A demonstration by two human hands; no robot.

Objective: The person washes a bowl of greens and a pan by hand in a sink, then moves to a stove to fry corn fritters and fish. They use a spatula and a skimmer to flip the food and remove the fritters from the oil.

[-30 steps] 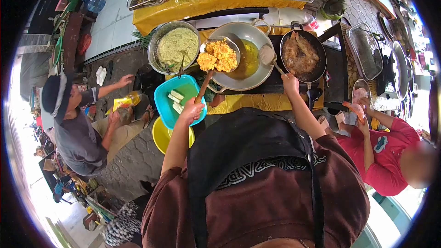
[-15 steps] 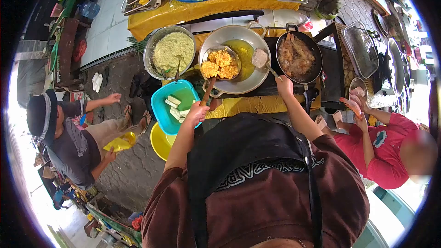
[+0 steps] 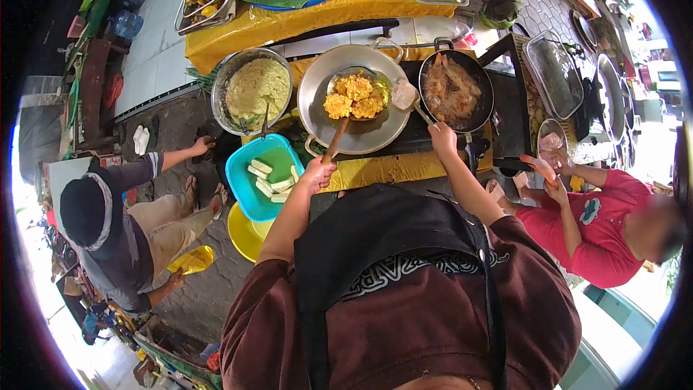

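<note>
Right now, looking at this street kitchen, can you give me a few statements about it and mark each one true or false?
1. The left hand holds a skimmer full of yellow fritters over the wok. True.
2. The right hand is empty. False: it grips a spatula.
3. The black pan holds browned food. True.
4. The teal tub holds green leaves. False: it holds pale blocks.
5. The batter bowl sits right of the pan. False: it sits left of the wok.
</note>
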